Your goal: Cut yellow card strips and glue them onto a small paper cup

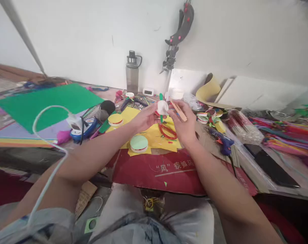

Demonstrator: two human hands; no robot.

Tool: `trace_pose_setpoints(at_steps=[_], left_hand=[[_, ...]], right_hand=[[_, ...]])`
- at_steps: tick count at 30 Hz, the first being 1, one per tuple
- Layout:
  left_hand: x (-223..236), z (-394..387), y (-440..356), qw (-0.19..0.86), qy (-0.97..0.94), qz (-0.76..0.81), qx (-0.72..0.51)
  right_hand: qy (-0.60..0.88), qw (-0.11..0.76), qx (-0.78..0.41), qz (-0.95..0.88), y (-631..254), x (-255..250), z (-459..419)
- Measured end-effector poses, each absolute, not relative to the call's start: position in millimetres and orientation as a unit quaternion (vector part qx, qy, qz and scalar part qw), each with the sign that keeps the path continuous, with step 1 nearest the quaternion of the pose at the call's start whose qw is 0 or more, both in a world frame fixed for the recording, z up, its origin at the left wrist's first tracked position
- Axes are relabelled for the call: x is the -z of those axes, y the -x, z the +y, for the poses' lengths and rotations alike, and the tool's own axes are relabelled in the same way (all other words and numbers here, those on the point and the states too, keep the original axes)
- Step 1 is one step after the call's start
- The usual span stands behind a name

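My left hand [150, 114] grips the edge of a small white round disc [162, 107] with a red rim. Green strips stick out above and below the disc. My right hand [184, 119] is closed around a flat orange-tan stick [178, 110], and its fingertips meet the disc's right side. Beneath the hands lie yellow sheets [154, 135] with a coil of red cord [168, 131] on them. A pale green round box [139, 144] stands nearer to me, and a yellow-topped one [115, 119] is left of my left hand.
A blue glue gun [225, 144] and a black phone [271, 165] lie at the right, near bundles of coloured pipe cleaners [288, 132]. A water bottle [132, 74] stands against the wall. Green sheets [52, 101] and a white cable [52, 169] occupy the left.
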State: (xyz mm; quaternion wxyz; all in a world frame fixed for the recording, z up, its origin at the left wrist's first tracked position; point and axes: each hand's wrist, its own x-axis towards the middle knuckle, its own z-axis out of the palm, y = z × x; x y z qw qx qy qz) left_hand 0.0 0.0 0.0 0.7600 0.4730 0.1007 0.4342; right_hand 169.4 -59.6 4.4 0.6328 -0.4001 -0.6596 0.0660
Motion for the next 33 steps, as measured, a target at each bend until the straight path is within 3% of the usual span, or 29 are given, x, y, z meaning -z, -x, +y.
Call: trace_pose_setpoints(at_steps=[10,33], left_hand=[[-9.1,-4.5,-2.3,0.777,-0.444,0.138,-0.425],[-13.2,-9.7,-2.0,0.797,-0.430,0.148,-0.398]], right_hand=[[0.421,0.579,-0.039,-0.697,-180.0,-2.1,-53.6],[0.405,0.580,-0.101,-0.700,-177.8,-4.7,-53.8]])
